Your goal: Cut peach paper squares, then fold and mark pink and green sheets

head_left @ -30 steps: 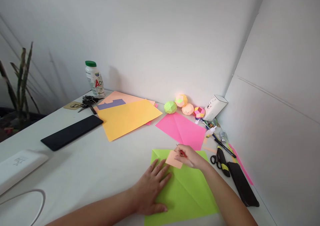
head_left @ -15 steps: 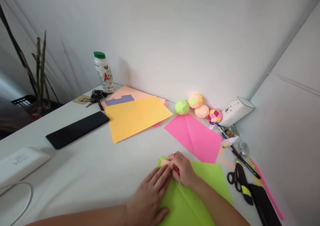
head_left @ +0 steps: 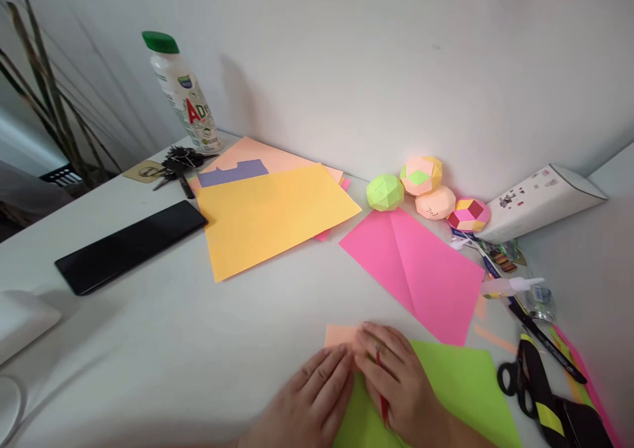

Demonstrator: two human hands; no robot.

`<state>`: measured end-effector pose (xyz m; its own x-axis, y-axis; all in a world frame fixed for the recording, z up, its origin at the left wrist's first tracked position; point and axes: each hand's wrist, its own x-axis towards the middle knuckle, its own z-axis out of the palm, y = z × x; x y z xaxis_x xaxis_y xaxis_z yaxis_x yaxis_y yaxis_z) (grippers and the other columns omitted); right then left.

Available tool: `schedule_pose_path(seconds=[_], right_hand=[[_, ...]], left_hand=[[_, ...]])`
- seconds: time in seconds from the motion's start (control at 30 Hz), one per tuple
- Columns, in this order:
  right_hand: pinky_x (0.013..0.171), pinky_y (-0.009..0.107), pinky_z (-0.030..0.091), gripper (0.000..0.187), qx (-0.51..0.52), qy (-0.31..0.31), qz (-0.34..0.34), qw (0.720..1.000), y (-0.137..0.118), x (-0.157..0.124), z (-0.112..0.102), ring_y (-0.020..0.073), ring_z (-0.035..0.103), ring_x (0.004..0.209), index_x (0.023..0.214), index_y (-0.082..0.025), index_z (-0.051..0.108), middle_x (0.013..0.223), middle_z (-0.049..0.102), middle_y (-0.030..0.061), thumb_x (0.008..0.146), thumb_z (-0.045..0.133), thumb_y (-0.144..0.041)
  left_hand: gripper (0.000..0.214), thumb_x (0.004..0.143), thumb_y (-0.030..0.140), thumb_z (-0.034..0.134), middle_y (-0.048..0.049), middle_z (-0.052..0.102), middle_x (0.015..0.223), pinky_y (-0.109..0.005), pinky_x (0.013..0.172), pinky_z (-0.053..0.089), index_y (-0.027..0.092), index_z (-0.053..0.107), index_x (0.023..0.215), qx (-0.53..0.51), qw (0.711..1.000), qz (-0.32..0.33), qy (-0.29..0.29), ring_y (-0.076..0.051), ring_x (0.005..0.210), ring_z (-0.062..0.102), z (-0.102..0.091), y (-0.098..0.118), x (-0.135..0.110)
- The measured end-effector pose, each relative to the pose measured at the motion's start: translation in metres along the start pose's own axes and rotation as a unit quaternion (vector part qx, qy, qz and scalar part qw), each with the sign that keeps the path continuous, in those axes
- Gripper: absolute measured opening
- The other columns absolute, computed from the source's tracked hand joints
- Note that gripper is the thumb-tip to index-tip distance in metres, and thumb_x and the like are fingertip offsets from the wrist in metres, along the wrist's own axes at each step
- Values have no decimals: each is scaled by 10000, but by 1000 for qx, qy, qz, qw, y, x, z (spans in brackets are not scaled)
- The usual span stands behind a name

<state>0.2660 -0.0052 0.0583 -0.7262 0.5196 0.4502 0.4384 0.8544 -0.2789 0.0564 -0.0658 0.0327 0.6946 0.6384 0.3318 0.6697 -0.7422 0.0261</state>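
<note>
My left hand (head_left: 317, 388) lies flat with fingers stretched out, its fingertips pressing the near edge of a small peach paper piece (head_left: 339, 334). My right hand (head_left: 399, 375) is closed around a slim red pen-like tool (head_left: 384, 405), whose exact kind I cannot make out. Its fingertips also touch the peach piece, beside my left fingertips. Under both hands is a green paper sheet (head_left: 460, 375) with a crease. The hands cover part of the peach piece and the green sheet's left side.
Beyond the hands lie a creased pink sheet (head_left: 430, 269) and a yellow sheet (head_left: 272, 217). Several paper polyhedra, among them a green ball (head_left: 385, 192), line the wall. Scissors (head_left: 518, 382), a glue tube (head_left: 510, 287) and a black phone-like slab (head_left: 131, 246) are about. A white bottle (head_left: 185, 98) stands behind.
The view has shifted closer. The peach piece now shows more and reaches past the green sheet's far edge. In my right hand, the red tool has tilted, and the fingers have moved over the peach piece.
</note>
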Motion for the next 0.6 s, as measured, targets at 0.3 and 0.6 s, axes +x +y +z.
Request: schedule_pose_path(seconds=[0.3,0.6], right_hand=[[792,428,561,233,107,61,42,992,2,1,-5,257,635,992,1042,-163,610,965,709,126,873,476,-75],[734,403,536,228,76,12,3,997,-4,7,-3,247,620,940,946,-150,637,917,713,124,871,438,-69]], left_hand=[[600,943,525,453,-128,508,1389,-356,1078,375,77,508,1338,-42,999,12,-19,-281,1334,369,-9,0,3],[585,922,421,518,-129,420,1460,-375,1119,345,63,454,1381,-64,998,-7,-27,-291,1372,313,-11,5,-1]])
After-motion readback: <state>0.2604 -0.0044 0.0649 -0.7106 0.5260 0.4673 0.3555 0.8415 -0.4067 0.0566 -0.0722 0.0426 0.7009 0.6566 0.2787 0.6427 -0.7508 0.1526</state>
